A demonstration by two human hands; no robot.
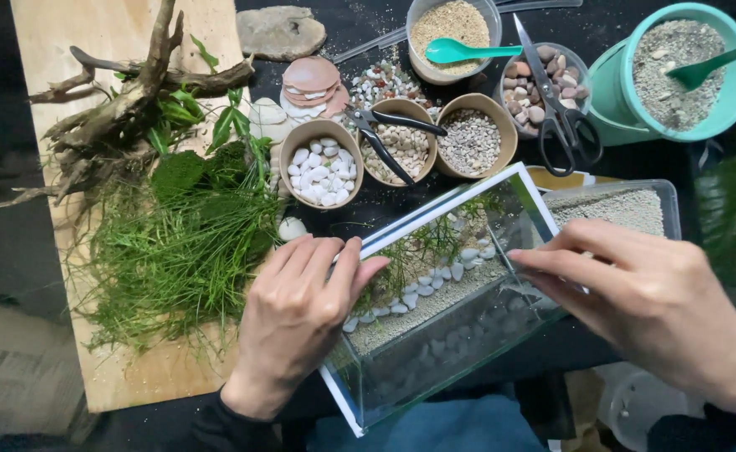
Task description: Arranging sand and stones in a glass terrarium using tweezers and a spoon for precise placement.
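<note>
Grip of both hands, left (297,322) and right (648,301), lies loosely open against the glass tank (435,351).

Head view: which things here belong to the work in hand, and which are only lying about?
In use:
left hand
right hand
glass tank
white pebbles in it
grass planted in it

Lying about:
scissors
pliers
driftwood
loose grass
bowls of stones
green bucket
</note>
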